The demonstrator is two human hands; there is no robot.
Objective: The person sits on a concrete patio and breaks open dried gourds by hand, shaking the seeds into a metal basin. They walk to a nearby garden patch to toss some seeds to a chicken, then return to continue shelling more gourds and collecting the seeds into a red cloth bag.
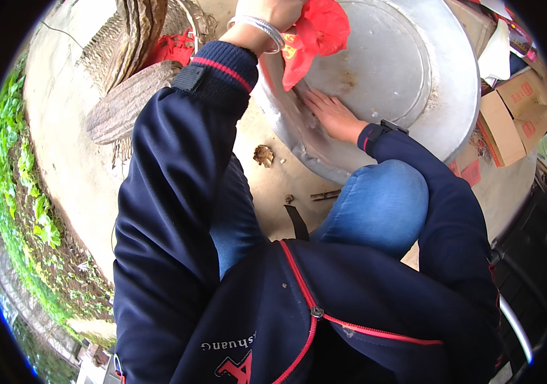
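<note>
My left hand [273, 14], with a silver bangle at the wrist, is at the top of the view, partly cut off by the frame's edge. It grips a bright red plastic bag [319, 33] with yellow printing, over the left part of a large round metal lid or basin [451, 91]. My right hand [333, 115] lies on the dented metal rim, fingers spread and pointing up-left below the bag. Brown stains and dull patches mark the metal surface.
Dried loofah gourds [129, 103] lie at upper left beside a woven basket [105, 45] and red netting. A dry leaf [263, 156] and twigs lie on the concrete between my knees. An open cardboard box [518, 120] is at right; green plants border the left.
</note>
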